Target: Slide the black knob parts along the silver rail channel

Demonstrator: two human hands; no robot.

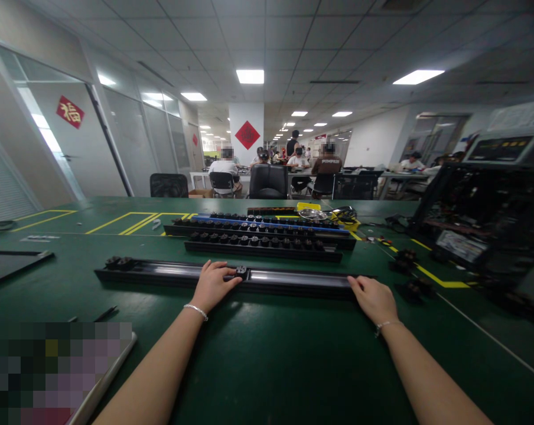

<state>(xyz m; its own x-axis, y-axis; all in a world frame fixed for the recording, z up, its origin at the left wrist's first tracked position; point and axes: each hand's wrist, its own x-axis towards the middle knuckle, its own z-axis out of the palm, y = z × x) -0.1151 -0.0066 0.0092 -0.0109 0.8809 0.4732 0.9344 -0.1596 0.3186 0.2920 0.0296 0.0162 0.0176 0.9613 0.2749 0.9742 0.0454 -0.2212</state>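
Note:
A long black rail (293, 278) with a shiny channel lies across the green table (267, 366) in front of me. My left hand (211, 285) rests on the rail near its middle, fingers curled, thumb and fingertips touching a small black part (241, 271) seated in the channel. My right hand (373, 298) lies at the rail's right end, fingers bent over its front edge. Two more small black parts (119, 261) sit at the rail's left end.
Behind the rail lie three more black rails (262, 243) filled with black parts, a metal bowl (312, 213) and loose black parts (411, 273) to the right. A black machine (484, 218) stands at right. Black chairs (268, 180) and seated people are beyond the table.

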